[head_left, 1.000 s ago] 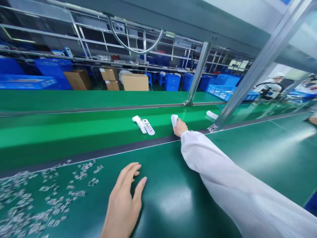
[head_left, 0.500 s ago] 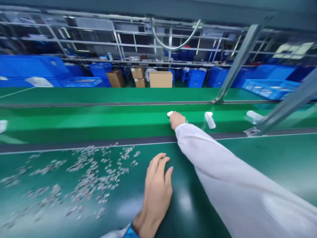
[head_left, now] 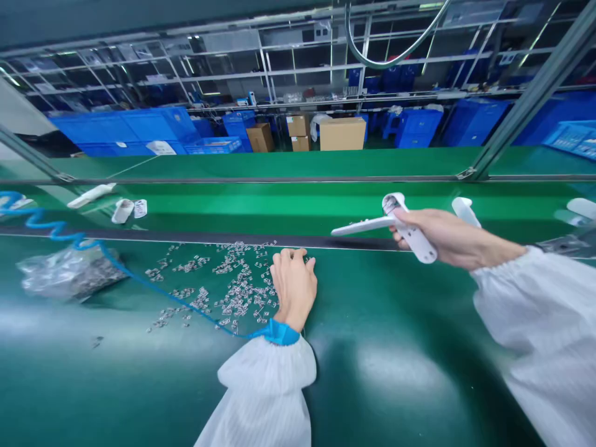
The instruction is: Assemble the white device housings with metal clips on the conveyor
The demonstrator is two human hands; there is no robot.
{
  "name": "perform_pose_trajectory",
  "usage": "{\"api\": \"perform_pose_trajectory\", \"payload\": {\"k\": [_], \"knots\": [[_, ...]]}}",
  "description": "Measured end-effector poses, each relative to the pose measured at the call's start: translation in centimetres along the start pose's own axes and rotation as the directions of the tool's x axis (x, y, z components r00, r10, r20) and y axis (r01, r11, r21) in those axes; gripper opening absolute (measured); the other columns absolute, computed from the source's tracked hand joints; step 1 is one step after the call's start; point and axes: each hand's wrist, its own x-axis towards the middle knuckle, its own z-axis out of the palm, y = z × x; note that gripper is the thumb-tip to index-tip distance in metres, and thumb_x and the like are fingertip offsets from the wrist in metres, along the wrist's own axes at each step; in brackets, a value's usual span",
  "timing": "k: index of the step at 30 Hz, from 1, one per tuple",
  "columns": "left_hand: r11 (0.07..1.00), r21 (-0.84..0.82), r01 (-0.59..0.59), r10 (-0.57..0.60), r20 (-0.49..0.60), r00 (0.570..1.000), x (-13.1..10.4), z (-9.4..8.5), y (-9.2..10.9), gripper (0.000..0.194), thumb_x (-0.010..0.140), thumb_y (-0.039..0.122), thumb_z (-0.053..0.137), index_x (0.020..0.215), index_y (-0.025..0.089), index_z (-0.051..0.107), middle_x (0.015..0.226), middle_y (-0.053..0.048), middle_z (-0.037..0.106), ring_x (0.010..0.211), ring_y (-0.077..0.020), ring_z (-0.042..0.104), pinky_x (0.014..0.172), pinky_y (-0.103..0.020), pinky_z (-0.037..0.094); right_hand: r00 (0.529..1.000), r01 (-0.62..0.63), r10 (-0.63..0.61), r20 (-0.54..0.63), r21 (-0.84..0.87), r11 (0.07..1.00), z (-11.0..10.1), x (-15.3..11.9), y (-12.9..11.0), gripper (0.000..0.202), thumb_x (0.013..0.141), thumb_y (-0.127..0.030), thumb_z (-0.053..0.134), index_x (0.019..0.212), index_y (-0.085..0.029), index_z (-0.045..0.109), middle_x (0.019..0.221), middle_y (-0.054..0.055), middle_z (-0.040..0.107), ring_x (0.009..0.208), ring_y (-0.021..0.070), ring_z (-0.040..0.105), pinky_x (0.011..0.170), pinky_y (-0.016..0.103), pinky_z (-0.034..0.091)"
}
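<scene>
My right hand (head_left: 437, 233) is closed on a white plastic part (head_left: 416, 241), which has a rounded end and a long flat arm reaching left over the belt's near edge. My left hand (head_left: 293, 285) rests at the right edge of a scatter of small metal pieces (head_left: 239, 288) on the green table (head_left: 363, 385). Its fingers are curled downward, and their tips are partly hidden, so anything under them cannot be made out. A blue band circles the left wrist.
Beyond the table runs a green belt (head_left: 261, 202) carrying white parts (head_left: 123, 211) at left and another (head_left: 465, 211) right of my right hand. A plastic bag of metal pieces (head_left: 74, 273) and a coiled blue cord (head_left: 153, 287) are at left. Metal posts (head_left: 526, 99) rise behind.
The view has turned left. My right hand has come back from the belt with the white part in it. My left hand has moved up to the metal pieces, its fingers more curled.
</scene>
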Motion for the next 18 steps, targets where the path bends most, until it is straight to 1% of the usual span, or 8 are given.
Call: {"api": "perform_pose_trajectory", "payload": {"k": [1, 3, 5, 7, 10, 12, 15, 18], "knots": [[1.000, 0.000, -0.001, 0.001, 0.011, 1.000, 0.3, 0.2, -0.3, 0.020, 0.090, 0.026, 0.053, 0.100, 0.019, 0.069, 0.103, -0.013, 0.063, 0.100, -0.0327, 0.052, 0.081, -0.043, 0.040, 0.997, -0.056, 0.051, 0.052, 0.106, 0.993, 0.5, -1.2, 0.6, 0.033, 0.085, -0.045, 0.065, 0.088, -0.013, 0.068, 0.078, 0.011, 0.068, 0.060, 0.0148, 0.060, 0.050, 0.027, 0.047], [1.000, -0.012, -0.013, 0.014, 0.042, 0.999, 1.0, 0.3, -0.8, 0.017, 0.088, 0.027, 0.056, 0.086, 0.020, 0.071, 0.096, -0.012, 0.065, 0.098, -0.0319, 0.054, 0.080, -0.041, 0.040, 0.983, -0.170, 0.136, 0.127, 0.322, 0.931, 1.7, -3.4, 2.3, 0.027, 0.085, -0.040, 0.067, 0.086, -0.013, 0.069, 0.076, 0.010, 0.066, 0.057, 0.0136, 0.058, 0.045, 0.023, 0.047], [0.999, -0.031, -0.013, 0.015, 0.061, 0.998, 1.5, 0.0, -1.2, 0.019, 0.087, 0.027, 0.057, 0.074, 0.021, 0.070, 0.091, -0.011, 0.067, 0.095, -0.0299, 0.057, 0.081, -0.039, 0.040, 0.972, -0.231, 0.177, 0.154, 0.485, 0.843, 3.2, -5.1, 4.5, 0.025, 0.086, -0.038, 0.067, 0.087, -0.013, 0.069, 0.073, 0.008, 0.064, 0.056, 0.0120, 0.057, 0.044, 0.020, 0.048], [0.999, -0.051, 0.016, -0.013, 0.058, 0.998, 1.8, -0.6, -1.8, 0.020, 0.087, 0.029, 0.058, 0.074, 0.020, 0.069, 0.089, -0.010, 0.069, 0.091, -0.0277, 0.061, 0.079, -0.036, 0.041, 0.969, -0.245, 0.200, 0.142, 0.575, 0.780, 4.5, -6.3, 6.6, 0.027, 0.086, -0.040, 0.067, 0.085, -0.013, 0.068, 0.071, 0.007, 0.062, 0.056, 0.0110, 0.056, 0.047, 0.018, 0.049], [0.994, -0.072, 0.080, -0.076, 0.057, 0.995, 2.2, -1.6, -2.7, 0.023, 0.090, 0.035, 0.053, 0.081, 0.019, 0.067, 0.076, -0.008, 0.070, 0.075, -0.0238, 0.064, 0.071, -0.032, 0.043, 0.974, -0.224, 0.185, 0.129, 0.634, 0.740, 5.6, -7.4, 8.7, 0.031, 0.085, -0.044, 0.068, 0.084, -0.013, 0.067, 0.068, 0.005, 0.061, 0.059, 0.0112, 0.056, 0.052, 0.018, 0.051], [0.993, -0.072, 0.098, -0.093, 0.072, 0.993, 2.3, -2.2, -3.3, 0.019, 0.089, 0.034, 0.055, 0.086, 0.019, 0.066, 0.072, -0.006, 0.069, 0.070, -0.0214, 0.063, 0.068, -0.030, 0.043, 0.978, -0.207, 0.169, 0.122, 0.643, 0.738, 5.7, -7.7, 9.3, 0.033, 0.084, -0.046, 0.068, 0.085, -0.013, 0.068, 0.069, 0.005, 0.061, 0.061, 0.0119, 0.056, 0.054, 0.019, 0.051], [0.996, -0.046, 0.080, -0.076, 0.087, 0.993, 2.3, -3.0, -3.7, 0.010, 0.082, 0.025, 0.062, 0.087, 0.018, 0.068, 0.087, -0.007, 0.070, 0.078, -0.0209, 0.063, 0.072, -0.030, 0.043, 0.976, -0.206, 0.201, 0.082, 0.641, 0.739, 5.4, -7.7, 9.5, 0.035, 0.083, -0.048, 0.069, 0.085, -0.013, 0.068, 0.068, 0.006, 0.062, 0.061, 0.0126, 0.056, 0.053, 0.019, 0.050], [0.999, -0.038, 0.015, -0.009, 0.170, 0.985, 2.1, -3.5, -3.9, 0.008, 0.079, 0.025, 0.066, 0.083, 0.020, 0.072, 0.091, -0.005, 0.071, 0.081, -0.0205, 0.062, 0.074, -0.030, 0.044, 0.973, -0.219, 0.217, 0.083, 0.641, 0.736, 5.2, -7.7, 9.4, 0.035, 0.083, -0.049, 0.068, 0.085, -0.014, 0.068, 0.067, 0.005, 0.061, 0.061, 0.0131, 0.055, 0.050, 0.019, 0.048]]}}
